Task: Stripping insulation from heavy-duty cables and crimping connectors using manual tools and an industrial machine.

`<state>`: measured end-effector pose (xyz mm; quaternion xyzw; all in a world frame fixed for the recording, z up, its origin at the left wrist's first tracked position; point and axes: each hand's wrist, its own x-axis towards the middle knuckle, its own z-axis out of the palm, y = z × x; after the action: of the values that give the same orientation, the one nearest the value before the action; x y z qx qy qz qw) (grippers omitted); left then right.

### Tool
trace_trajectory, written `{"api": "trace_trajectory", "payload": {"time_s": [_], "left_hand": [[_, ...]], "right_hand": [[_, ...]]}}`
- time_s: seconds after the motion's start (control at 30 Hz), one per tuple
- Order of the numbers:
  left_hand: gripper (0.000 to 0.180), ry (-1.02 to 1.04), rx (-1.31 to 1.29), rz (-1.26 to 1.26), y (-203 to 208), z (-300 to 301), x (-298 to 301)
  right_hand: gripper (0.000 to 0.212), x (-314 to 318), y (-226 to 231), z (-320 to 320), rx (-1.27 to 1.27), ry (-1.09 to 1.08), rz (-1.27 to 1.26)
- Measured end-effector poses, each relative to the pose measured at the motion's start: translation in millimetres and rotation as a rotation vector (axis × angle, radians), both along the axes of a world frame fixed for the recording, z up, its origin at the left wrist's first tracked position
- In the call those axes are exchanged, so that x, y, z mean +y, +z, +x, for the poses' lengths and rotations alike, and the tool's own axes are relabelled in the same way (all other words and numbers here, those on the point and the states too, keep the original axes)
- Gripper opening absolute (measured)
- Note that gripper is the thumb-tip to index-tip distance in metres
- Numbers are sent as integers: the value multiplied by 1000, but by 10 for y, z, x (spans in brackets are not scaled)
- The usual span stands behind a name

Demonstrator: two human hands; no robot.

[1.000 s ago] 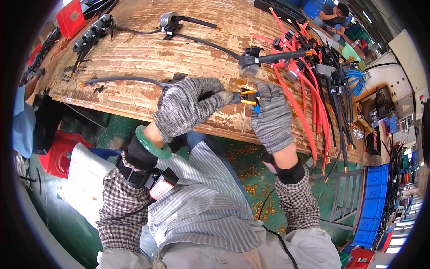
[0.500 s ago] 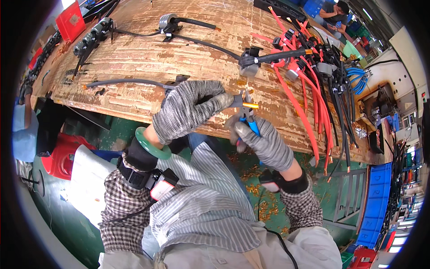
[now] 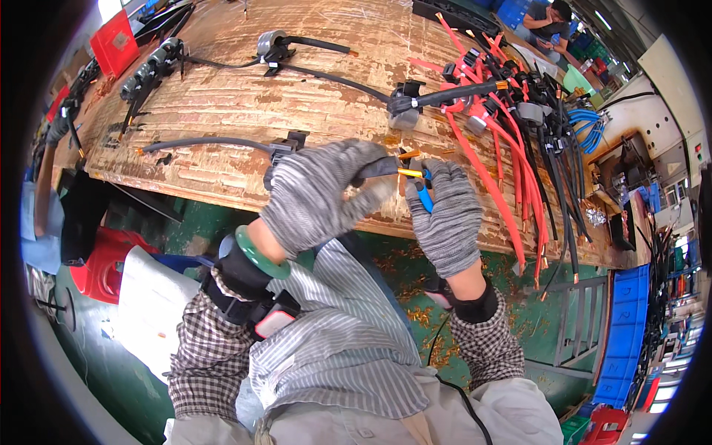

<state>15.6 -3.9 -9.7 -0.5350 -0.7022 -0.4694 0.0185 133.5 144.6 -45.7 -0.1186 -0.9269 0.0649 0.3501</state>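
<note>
An industrial wiring workshop: a long, worn wooden tabletop (image 3: 245,111) serves as a harness board, with black cables (image 3: 326,74) and clips fixed across its middle and bundles of red cables (image 3: 497,148) with bare copper ends draped over its right end. Copper scraps litter the green floor (image 3: 400,311) below the near edge. Blue plastic crates (image 3: 623,341) are stacked at the right, and another person (image 3: 545,18) sits beyond the far right corner.

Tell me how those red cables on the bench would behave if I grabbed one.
The red cables trail in curves over the wooden bench edge and hang down, so one would probably flop and drag rather than stay stiff. They lie tangled with black cables, so pulling one likely tugs its neighbours along.
</note>
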Motion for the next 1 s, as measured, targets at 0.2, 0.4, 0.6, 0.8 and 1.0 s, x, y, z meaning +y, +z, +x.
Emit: {"api": "trace_trajectory", "payload": {"time_s": [0.2,0.4,0.6,0.8,1.0], "left_hand": [[42,153,-51,-85,42,107,173],[51,198,-171,-276,204,159,145],[48,275,-251,-117,216,124,72],[46,-14,-234,-232,164,-57,49],[35,-399,-295,3,60,-263,86]], "right_hand": [[36,-20,0,-27,47,27,-26],[34,-124,-216,-102,171,169,-412],[23,175,131,181,647,188,-1356],[30,238,26,355,127,-104,20],[39,14,-86,205,-25,-16,-85]]}}
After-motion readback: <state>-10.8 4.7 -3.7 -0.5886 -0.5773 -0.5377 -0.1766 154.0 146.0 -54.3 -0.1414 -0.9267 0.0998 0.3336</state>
